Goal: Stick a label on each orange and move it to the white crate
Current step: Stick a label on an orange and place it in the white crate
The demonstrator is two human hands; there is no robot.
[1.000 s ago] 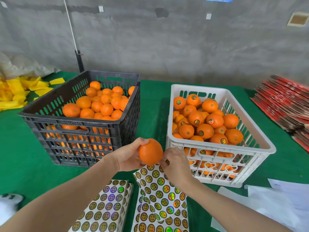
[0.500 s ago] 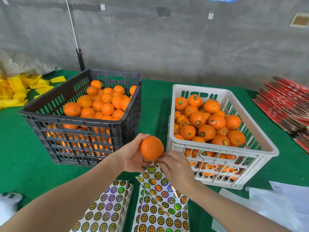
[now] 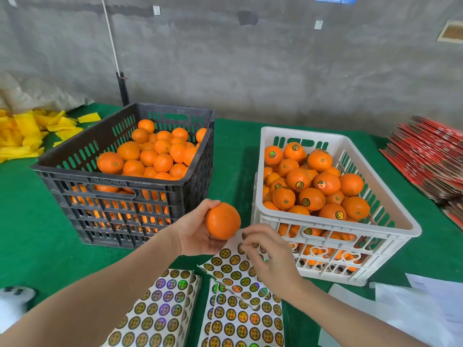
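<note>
Surface: green-covered table (image 3: pixel 233 156)
Landmark: white crate (image 3: pixel 390 209)
Left of it: black crate (image 3: pixel 125 196)
In front: sticker sheets (image 3: pixel 160 311), white papers (image 3: pixel 426 311)
Right: red cardboard stack (image 3: pixel 431 159)
Far left: yellow wrappers (image 3: pixel 27 136)

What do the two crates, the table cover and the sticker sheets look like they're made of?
Black crate and white crate: moulded plastic, judging by the slotted walls and smooth rims. Table cover: green, matte, probably felt or similar cloth; no shine. Sticker sheets: white paper backing that curls and tears, with round labels whose rainbow glints suggest holographic foil.
</note>
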